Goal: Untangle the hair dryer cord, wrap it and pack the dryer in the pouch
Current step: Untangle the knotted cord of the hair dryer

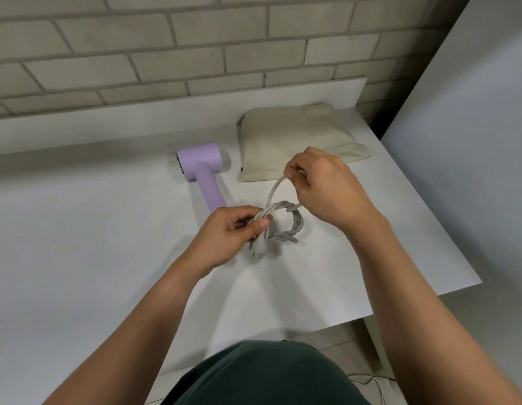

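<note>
A lilac hair dryer (202, 171) lies on the white table (93, 229), its handle pointing toward me. Its grey cord (293, 223) sits in a twisted, tangled ring just right of the handle's end. My left hand (230, 235) pinches the twisted strands near the white plug (258, 247), which hangs below my fingers. My right hand (324, 185) holds a single loop of cord lifted up out of the ring. A beige fabric pouch (295, 138) lies flat behind my right hand, to the right of the dryer.
A brick wall (166, 54) runs behind the table above a low white ledge (108, 124). The table's right edge (446, 217) is close to my right arm, with a pale wall panel (473, 141) beyond it. Thin white cables (373, 381) lie on the floor below.
</note>
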Motion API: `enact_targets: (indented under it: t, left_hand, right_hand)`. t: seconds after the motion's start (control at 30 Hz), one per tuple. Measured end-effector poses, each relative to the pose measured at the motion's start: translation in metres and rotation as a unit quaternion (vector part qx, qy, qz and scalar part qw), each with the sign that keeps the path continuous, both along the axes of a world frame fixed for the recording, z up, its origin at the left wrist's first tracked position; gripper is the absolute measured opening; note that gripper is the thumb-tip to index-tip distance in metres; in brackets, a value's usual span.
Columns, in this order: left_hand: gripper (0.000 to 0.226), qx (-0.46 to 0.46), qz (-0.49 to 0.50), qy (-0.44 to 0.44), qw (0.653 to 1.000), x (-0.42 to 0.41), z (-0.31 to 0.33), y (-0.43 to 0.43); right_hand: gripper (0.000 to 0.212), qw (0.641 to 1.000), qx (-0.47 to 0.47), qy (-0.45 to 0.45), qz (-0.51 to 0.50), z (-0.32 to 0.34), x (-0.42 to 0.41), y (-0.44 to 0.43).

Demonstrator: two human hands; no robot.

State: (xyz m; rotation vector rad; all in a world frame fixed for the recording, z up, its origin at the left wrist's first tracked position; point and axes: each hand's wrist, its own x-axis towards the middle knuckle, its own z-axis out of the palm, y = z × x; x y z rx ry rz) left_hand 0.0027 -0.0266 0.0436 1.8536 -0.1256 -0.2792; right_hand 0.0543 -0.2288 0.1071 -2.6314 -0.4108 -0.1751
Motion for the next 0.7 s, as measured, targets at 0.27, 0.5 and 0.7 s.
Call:
enact_targets:
  t: [0.27, 0.5, 0.7]
  left_hand:
    - [0.014, 0.047, -0.020, -0.025, 0.998, -0.004, 0.000, -0.002]
    - [0.018, -0.001, 0.042, -0.013, 0.999, -0.005, -0.004, 0.000]
    - [0.040, -0.039, 0.067, -0.015, 0.997, -0.006, -0.004, -0.005]
  right_hand:
    - [0.045, 0.931, -0.264, 0.124, 0.221, 0.011, 0.001, 0.012]
    - [0.043, 0.970, -0.219, -0.006, 0.104, 0.003, -0.002, 0.011]
    - [0.048, 0.993, -0.091, -0.074, 0.019, -0.003, 0.002, 0.006]
